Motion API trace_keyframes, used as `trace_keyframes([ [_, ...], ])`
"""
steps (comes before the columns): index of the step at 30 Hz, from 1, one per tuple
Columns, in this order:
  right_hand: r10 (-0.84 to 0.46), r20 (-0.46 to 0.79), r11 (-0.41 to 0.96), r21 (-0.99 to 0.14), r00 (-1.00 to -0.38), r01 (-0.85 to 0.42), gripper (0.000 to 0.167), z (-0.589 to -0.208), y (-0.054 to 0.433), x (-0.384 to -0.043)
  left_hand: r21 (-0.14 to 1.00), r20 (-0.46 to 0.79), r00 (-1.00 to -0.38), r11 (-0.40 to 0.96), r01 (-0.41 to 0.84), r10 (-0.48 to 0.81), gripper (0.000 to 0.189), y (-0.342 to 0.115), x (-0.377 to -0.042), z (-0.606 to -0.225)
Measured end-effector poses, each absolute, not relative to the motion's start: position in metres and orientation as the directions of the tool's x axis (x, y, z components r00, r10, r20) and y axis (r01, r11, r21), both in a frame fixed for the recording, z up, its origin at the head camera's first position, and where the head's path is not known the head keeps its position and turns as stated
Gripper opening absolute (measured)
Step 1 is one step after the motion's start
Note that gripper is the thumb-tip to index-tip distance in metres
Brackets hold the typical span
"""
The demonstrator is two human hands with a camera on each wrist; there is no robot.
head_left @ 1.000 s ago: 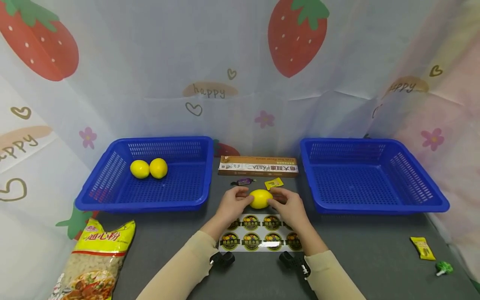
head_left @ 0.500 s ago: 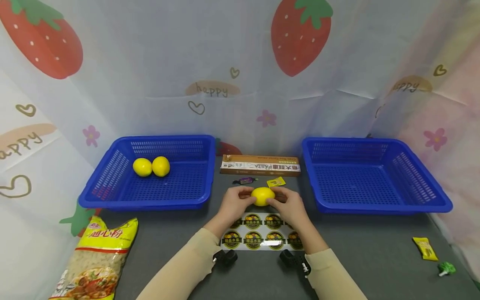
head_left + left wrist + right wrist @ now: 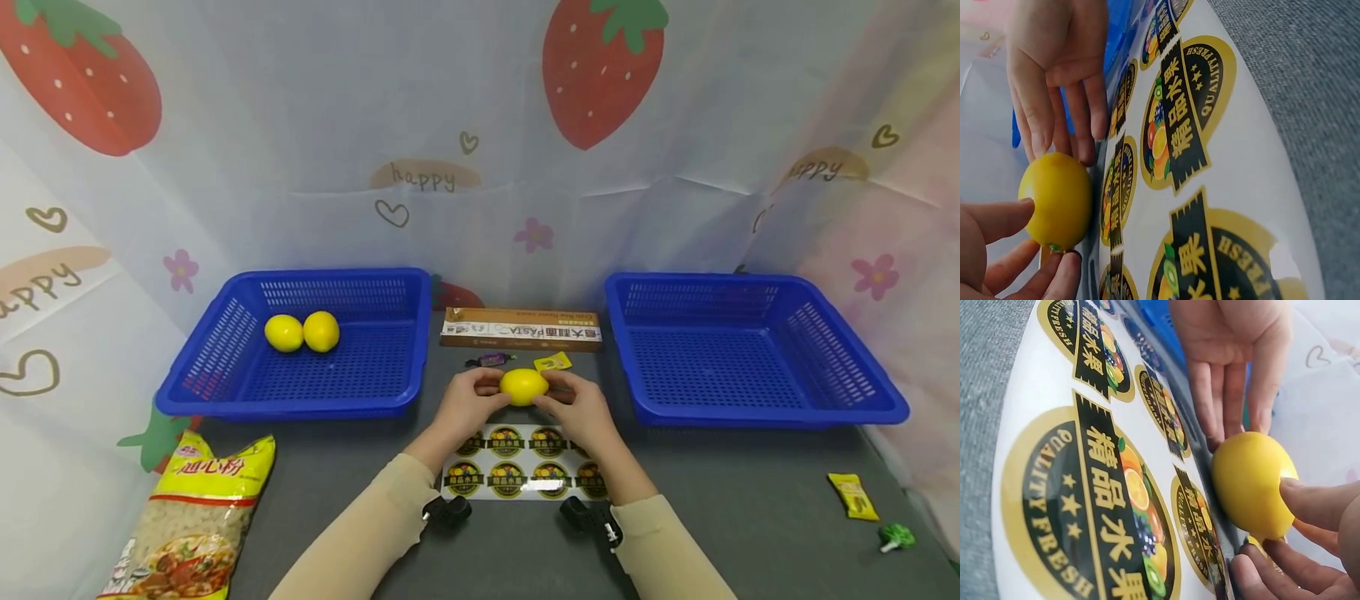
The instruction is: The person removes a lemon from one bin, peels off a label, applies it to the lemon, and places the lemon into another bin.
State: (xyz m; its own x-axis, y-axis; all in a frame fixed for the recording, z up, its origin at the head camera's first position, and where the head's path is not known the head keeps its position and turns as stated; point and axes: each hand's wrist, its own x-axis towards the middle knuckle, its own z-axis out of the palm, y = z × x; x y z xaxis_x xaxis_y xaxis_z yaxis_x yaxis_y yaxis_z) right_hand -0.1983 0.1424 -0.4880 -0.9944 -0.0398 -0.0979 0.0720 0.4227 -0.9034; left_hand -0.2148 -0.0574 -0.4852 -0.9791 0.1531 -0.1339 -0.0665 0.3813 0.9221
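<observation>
Past the sticker sheet (image 3: 527,482) at lower centre, I see the left hand (image 3: 463,408) and the right hand (image 3: 585,410) pinching one lemon (image 3: 523,387) between them just below the middle of the frame, with a purple sweet (image 3: 491,360) and a yellow sweet (image 3: 552,361) behind it, then a pasta box (image 3: 521,329), before a strawberry-print backdrop (image 3: 330,100).
</observation>
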Motion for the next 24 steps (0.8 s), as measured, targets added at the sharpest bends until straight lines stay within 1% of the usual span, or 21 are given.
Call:
trace_keyframes([
  [6,-0.038,-0.113,0.428,-0.9,-0.993,0.086,0.051,-0.484,0.143,-0.196,0.919,-0.139,-0.976,0.39,-0.063,0.17,0.043,-0.064,-0.211,-0.484],
  [8,-0.038,-0.115,0.439,-0.894,-0.993,0.087,0.051,-0.483,0.143,-0.195,0.91,-0.132,-0.976,0.412,-0.051,0.171,0.044,-0.067,-0.208,-0.484],
  [10,-0.033,-0.114,0.453,-0.887,-0.993,0.087,0.051,-0.481,0.144,-0.193,0.885,-0.106,-0.98,0.465,-0.015,0.17,0.045,-0.07,-0.203,-0.483],
  [12,-0.025,-0.105,0.471,-0.878,-0.994,0.08,0.051,-0.479,0.145,-0.191,0.838,-0.077,-0.983,0.546,0.026,0.165,0.045,-0.074,-0.197,-0.481],
  [15,-0.021,-0.078,0.501,-0.863,-0.997,0.057,0.051,-0.476,0.146,-0.184,0.73,-0.046,-0.99,0.681,0.059,0.135,0.047,-0.079,-0.186,-0.48],
  [17,-0.026,-0.057,0.507,-0.861,-0.998,0.036,0.051,-0.474,0.147,-0.179,0.662,-0.053,-0.994,0.748,0.038,0.098,0.052,-0.082,-0.178,-0.48],
  [20,-0.045,-0.034,0.497,-0.868,-0.998,0.007,0.052,-0.471,0.147,-0.17,0.588,-0.077,-0.996,0.809,-0.019,0.032,0.063,-0.086,-0.167,-0.479],
  [24,-0.062,-0.013,0.477,-0.879,-0.998,-0.018,0.049,-0.469,0.146,-0.158,0.544,-0.093,-0.996,0.837,-0.06,-0.012,0.074,-0.09,-0.16,-0.479],
])
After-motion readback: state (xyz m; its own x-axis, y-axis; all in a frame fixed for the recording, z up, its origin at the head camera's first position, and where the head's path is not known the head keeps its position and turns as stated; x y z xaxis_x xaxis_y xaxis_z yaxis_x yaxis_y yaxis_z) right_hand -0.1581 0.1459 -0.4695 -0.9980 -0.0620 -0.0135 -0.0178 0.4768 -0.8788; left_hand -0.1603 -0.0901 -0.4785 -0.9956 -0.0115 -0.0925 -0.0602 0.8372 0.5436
